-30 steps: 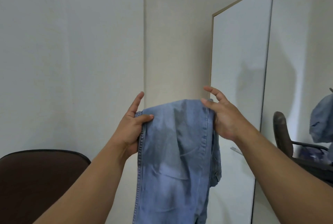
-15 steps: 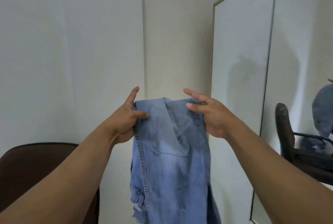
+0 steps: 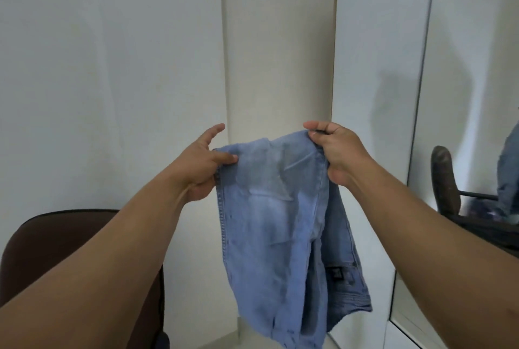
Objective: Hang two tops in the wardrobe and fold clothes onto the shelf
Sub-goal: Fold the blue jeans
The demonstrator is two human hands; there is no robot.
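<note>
— What was on the left, from where you stood?

— A dark brown chair [image 3: 70, 250] sat low against the white wall [image 3: 112, 67]. Above it the left hand [image 3: 200, 164] pinched the left top corner of the jeans [image 3: 269, 222], thumb pressed on the front of the denim, forefinger pointing up and away.

— And the jeans themselves?

— Pale blue, folded over lengthwise, held up in the air between both hands in front of the wall corner. They hung down freely, a dark label showing on the back layer low on the right.

— The other hand?

— The right hand [image 3: 335, 152] gripped the right top corner, fingers curled over the edge. Behind it stood a tall mirror [image 3: 376, 67], and in the glass I saw another chair and some blue cloth, blurred.
</note>
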